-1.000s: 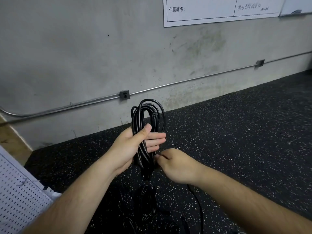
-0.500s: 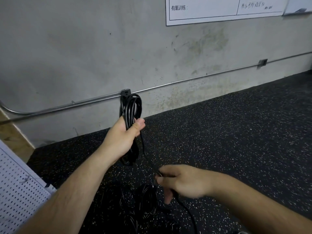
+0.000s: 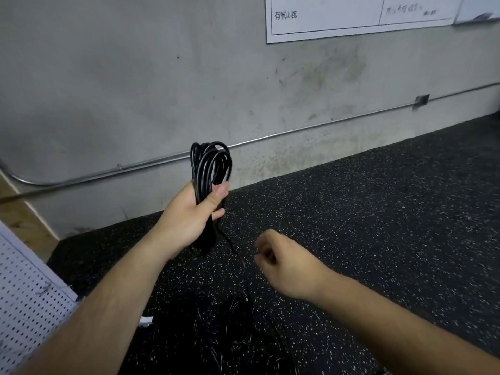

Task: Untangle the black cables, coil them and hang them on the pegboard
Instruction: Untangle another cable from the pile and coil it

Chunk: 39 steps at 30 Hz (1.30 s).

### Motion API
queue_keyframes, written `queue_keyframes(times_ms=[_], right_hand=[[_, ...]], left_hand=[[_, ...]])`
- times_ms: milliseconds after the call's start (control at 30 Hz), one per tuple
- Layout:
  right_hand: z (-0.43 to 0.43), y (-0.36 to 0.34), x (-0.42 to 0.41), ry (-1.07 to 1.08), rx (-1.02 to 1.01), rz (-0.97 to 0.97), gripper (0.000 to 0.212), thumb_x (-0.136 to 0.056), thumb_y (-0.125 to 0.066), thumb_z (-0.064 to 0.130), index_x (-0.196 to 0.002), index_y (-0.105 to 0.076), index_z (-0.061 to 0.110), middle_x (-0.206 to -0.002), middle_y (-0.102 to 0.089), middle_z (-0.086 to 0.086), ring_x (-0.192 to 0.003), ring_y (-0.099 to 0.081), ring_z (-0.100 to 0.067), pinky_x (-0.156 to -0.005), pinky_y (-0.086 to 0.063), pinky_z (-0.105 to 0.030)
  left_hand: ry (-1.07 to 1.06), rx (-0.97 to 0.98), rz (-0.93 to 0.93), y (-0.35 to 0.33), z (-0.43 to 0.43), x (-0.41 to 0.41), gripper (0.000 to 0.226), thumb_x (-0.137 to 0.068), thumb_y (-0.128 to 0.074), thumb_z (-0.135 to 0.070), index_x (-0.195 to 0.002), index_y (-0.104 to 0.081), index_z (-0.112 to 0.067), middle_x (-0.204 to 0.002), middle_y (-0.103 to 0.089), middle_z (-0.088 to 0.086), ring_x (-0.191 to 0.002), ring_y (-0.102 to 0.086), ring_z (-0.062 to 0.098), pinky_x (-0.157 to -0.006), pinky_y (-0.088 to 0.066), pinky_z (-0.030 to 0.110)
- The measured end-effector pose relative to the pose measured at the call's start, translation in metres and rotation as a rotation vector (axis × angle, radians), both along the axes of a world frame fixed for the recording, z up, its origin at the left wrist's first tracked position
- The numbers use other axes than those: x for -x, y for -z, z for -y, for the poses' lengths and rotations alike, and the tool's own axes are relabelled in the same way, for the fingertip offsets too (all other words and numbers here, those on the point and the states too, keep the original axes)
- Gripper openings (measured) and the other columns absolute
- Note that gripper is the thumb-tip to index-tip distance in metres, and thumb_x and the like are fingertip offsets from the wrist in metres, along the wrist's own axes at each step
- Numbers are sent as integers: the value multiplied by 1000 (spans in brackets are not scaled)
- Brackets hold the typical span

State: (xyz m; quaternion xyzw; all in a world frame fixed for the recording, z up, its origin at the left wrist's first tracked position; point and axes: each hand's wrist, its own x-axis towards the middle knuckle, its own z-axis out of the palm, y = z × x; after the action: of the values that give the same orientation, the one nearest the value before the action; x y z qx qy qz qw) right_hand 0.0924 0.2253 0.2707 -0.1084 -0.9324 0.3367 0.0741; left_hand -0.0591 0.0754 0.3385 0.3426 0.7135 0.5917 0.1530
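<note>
- The left hand (image 3: 189,220) is gripping a coil of black cable (image 3: 211,166) at centre frame, with the thumb pressing across the loops standing above the fist.
- A loose strand (image 3: 235,250) is trailing from the coil down toward a tangled pile of cables (image 3: 216,334) lying on the speckled floor (image 3: 378,212) at lower centre.
- The right hand (image 3: 286,263) is hovering just right of the strand with its fingers curled; blur is hiding whether it is holding anything.
- The pegboard (image 3: 24,307) is showing at lower left.
</note>
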Motion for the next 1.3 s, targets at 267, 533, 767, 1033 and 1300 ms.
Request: queue_keyframes(times_ms=[267,533,767,1033,1300], right_hand=[[5,11,46,65,129,-126,20,-106,-44,27,-119,-50,13,-114,-63,-8,-103,-61,-23,-91,-52,-42],[24,-4,52,7,17,-173,9,-100,-45,10,-105,-51,12,-96,-65,-11,-81,-62,-29,-68,-47,-39],[40,1,39,-157,-72,-190,24,-109,-36,28,-86,-38,21,-76,-47,2,-62,-46,-16,-60,-34,-33],[36,35,-8,-259,206,285,39,-107,-30,50,-100,-48,17,-76,-58,1,-63,-51,-8,-67,-50,-37],[3,-40,-16,-216,-607,-97,43,-107,-27,47,-117,-61,22,-96,-67,4,-78,-66,-19,-74,-58,-38]], left_hand=[[179,-33,52,-8,-8,-34,48,-84,-65,-46,-122,-59,-18,-133,-68,2,-125,-63,16,-97,-57,45],[104,-107,120,-4,-1,-25,43,-103,-48,-29,-132,-52,2,-115,-74,16,-114,-70,28,-94,-59,42],[36,-167,73,1,4,-7,56,-92,-58,-43,-138,-51,-11,-140,-62,5,-129,-61,16,-114,-44,44],[-168,-87,-136,-7,20,22,59,-83,-63,-75,-132,-59,-43,-139,-62,-16,-133,-56,9,-117,-39,43],[8,451,-423,8,15,12,78,-83,-38,-74,-144,-52,-28,-143,-54,-18,-132,-49,2,-113,-38,31]])
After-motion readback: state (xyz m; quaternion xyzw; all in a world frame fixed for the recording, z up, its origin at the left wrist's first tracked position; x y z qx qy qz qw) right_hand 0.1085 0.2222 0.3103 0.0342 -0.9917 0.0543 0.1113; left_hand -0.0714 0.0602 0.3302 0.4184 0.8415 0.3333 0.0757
